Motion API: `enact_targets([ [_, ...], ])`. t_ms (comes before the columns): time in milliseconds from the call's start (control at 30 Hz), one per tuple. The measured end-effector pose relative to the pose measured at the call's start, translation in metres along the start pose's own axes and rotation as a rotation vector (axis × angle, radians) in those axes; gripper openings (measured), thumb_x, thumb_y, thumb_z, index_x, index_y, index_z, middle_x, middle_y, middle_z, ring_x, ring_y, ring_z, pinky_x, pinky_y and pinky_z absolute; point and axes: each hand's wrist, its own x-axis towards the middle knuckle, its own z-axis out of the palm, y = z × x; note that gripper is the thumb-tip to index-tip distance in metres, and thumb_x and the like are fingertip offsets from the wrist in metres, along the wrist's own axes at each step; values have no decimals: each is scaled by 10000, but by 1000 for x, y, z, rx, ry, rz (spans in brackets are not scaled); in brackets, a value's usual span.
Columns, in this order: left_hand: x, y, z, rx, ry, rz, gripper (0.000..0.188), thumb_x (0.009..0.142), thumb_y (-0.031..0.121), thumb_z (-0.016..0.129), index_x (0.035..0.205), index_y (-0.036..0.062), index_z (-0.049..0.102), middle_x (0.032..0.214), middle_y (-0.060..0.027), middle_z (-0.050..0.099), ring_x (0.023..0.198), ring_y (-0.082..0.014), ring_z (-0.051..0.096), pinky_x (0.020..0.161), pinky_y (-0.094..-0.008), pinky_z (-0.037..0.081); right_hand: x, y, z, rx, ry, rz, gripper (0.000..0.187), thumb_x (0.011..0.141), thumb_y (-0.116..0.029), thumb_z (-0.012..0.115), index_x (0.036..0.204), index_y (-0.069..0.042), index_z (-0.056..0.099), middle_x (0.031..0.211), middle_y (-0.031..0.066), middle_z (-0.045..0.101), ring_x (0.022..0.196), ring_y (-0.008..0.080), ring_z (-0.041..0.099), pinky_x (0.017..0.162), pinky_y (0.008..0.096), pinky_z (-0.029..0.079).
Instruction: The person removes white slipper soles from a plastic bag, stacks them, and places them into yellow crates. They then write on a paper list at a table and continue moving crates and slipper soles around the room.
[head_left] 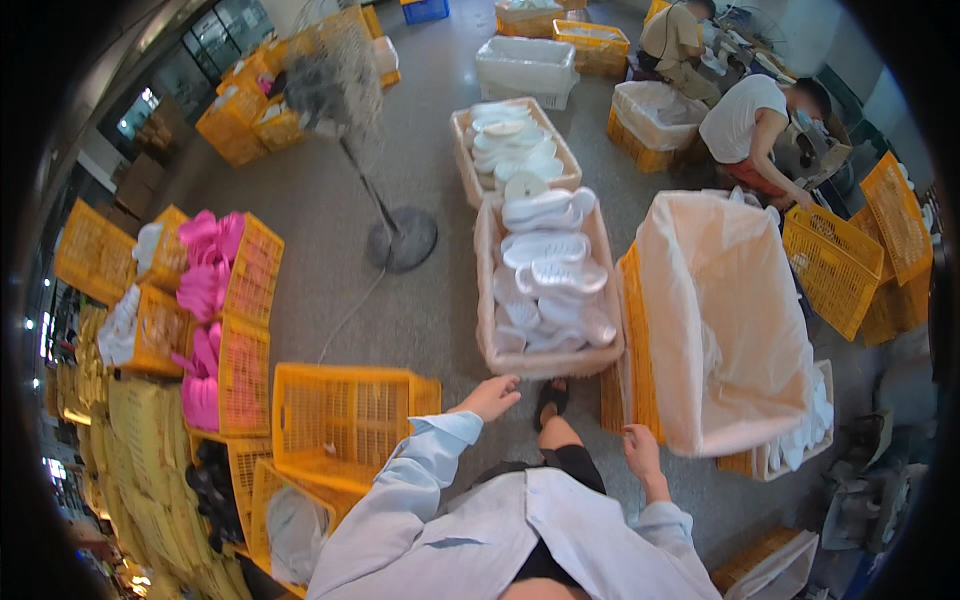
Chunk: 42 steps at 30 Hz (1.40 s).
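Crate point(486, 290) (lined) — white shoe pieces point(552, 280) heaped, left hand point(488, 399) near

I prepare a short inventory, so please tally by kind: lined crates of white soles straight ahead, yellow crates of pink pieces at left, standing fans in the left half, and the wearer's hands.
Lined crates of white soles: 2
Yellow crates of pink pieces: 2
Standing fan: 1
Hands, left hand and right hand: 2
Total: 7

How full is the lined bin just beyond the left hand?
The bin looks full: white shoe pieces cover its inside and, at the far end, heap up to the rim.
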Motion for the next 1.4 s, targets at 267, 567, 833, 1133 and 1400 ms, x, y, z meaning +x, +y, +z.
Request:
enact_targets([
  [267, 101, 9, -33, 329, -45, -103, 458, 821, 300, 545, 1177, 19, 483, 1133, -187, 545, 1048, -325, 520, 883, -385, 414, 116, -18, -93, -241, 418, 10, 374, 683, -6, 600, 1044, -2, 501, 1219, 206, 411, 1154, 372, 368, 978, 435, 299],
  [567, 124, 11, -41, 368, -281, -309, 372, 838, 309, 489, 1086, 35, 537, 1049, -197, 585, 1005, -351, 538, 864, -417, 423, 164, 9, -83, -189, 471, 123, 530, 677, -26, 615, 1172, 3, 426, 1253, 212, 375, 1189, 381, 323, 994, 468, 266],
  [833, 214, 30, -108, 583, -176, -214, 455, 821, 314, 534, 1183, 46, 473, 1090, -192, 549, 1044, -341, 507, 879, -417, 409, 232, 18, -101, -62, 444, 210, 553, 741, -58, 608, 1236, 22, 373, 1270, 206, 378, 1193, 351, 342, 1008, 427, 270],
  [1133, 360, 50, -157, 582, -331, -177, 451, 833, 328, 521, 1185, 51, 470, 1139, -190, 525, 1084, -338, 479, 916, -408, 381, 295, -41, -138, -6, 658, 169, 379, 805, -64, 533, 1159, 36, 439, 1306, 173, 330, 1206, 329, 332, 1003, 417, 273],
  [1400, 504, 54, -230, 457, -351, -52, 433, 817, 321, 535, 1150, 44, 507, 1090, -200, 552, 1031, -349, 518, 878, -408, 411, 504, -166, -137, -50, 366, 115, 258, 752, -16, 571, 1007, 10, 544, 1223, 172, 441, 1141, 338, 407, 954, 408, 333],
])
